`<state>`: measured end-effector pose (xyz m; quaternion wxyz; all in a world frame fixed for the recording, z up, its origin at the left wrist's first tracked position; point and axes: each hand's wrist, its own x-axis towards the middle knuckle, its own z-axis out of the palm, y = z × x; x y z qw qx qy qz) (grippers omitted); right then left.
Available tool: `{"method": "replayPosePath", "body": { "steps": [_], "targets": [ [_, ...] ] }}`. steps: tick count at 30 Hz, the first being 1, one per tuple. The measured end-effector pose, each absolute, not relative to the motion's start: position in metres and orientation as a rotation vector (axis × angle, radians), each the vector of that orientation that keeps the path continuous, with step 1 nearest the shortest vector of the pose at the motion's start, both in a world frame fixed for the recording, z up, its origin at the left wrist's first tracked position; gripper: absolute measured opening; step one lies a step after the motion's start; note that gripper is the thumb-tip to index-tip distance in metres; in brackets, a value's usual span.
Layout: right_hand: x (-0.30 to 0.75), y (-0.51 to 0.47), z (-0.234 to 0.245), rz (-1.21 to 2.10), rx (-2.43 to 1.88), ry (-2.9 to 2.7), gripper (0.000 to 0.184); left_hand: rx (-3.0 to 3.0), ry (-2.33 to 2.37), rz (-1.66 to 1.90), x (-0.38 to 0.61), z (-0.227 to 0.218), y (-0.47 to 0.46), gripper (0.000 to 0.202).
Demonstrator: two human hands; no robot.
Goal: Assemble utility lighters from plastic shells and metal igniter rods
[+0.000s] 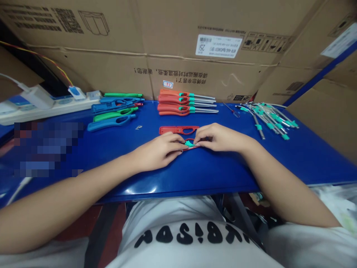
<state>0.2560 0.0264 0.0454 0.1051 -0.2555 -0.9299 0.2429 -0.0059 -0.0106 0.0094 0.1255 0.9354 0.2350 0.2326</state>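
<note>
My left hand (157, 152) and my right hand (220, 137) meet at the middle of the blue table (195, 175). Both are closed in a pinch on a red lighter shell half with a teal trigger piece (190, 144) lying between their fingertips. A second red shell half (178, 130) lies flat just behind my fingers, untouched. Further back sits a row of assembled orange-red lighters (185, 102) with metal nozzles pointing right.
Blue and green lighter shells (114, 111) lie at the back left beside a white power strip (41, 106). A pile of metal tubes with teal fittings (269, 117) is at the back right. Cardboard boxes (178, 44) wall the table's far side.
</note>
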Motion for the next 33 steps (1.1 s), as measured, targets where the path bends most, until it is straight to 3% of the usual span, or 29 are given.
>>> {"method": "replayPosePath", "body": {
  "steps": [33],
  "targets": [
    [0.2534,0.0279,0.0407,0.765,-0.756,-2.693,0.012,2.733,0.682,0.682,-0.0066,0.0083,-0.0089,0.029]
  ]
}}
